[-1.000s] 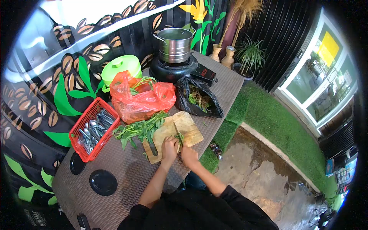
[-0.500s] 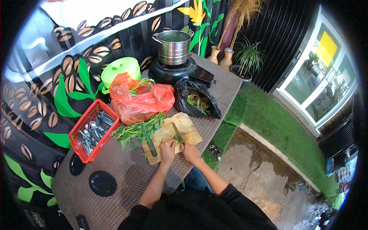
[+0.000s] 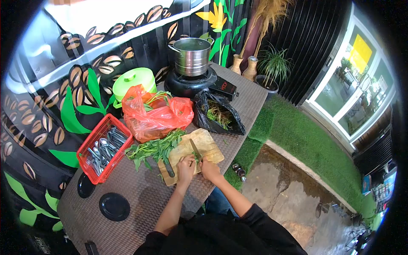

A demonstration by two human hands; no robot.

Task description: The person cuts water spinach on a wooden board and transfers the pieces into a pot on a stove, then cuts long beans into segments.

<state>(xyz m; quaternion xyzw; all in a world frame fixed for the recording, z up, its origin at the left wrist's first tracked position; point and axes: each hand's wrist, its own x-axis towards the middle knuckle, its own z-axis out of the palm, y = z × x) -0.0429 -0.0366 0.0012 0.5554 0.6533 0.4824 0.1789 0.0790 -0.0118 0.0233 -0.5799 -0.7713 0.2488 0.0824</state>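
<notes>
One knife (image 3: 195, 148) vs a little bunch of greens (image 3: 194, 156)

So the knife is over the chopping board (image 3: 212, 151), blade pointing away from the person, and the board sits close to the front edge of the desk (image 3: 144, 212). Right grip (image 3: 210, 169) is wrapped round the handle end, hiding most of the handle. Left grip (image 3: 185, 168) is pinching the greens just beside the blade, fingertips pretty near the steel.

Handling-wise, my guess: the knife is light and stiff, best taken by the handle, well back from the sharp bit. Greens look soft, bendy and easy to bruise, maybe slippery if wet (can't tell), so I'd hold them bunched tight with fingertips tucked in.

A dark strip (image 3: 168, 168) sits at the board's left end; slot or another handle, no idea. Just beside that end is a loose leafy pile (image 3: 157, 146), with a bulging red plastic bag (image 3: 159, 117) behind it. A black bag (image 3: 204, 121) of stringy stems (image 3: 219, 115) slumps to the right, by the front edge.

Further out: steel pot (image 3: 192, 59) on a black stove (image 3: 189, 83) near the desk's far right corner, lime green lidded pot (image 3: 134, 83) along the wall edge, then a red basket (image 3: 106, 148) of cutlery (image 3: 102, 153) and two black plates (image 3: 114, 207) toward the left end.
</notes>
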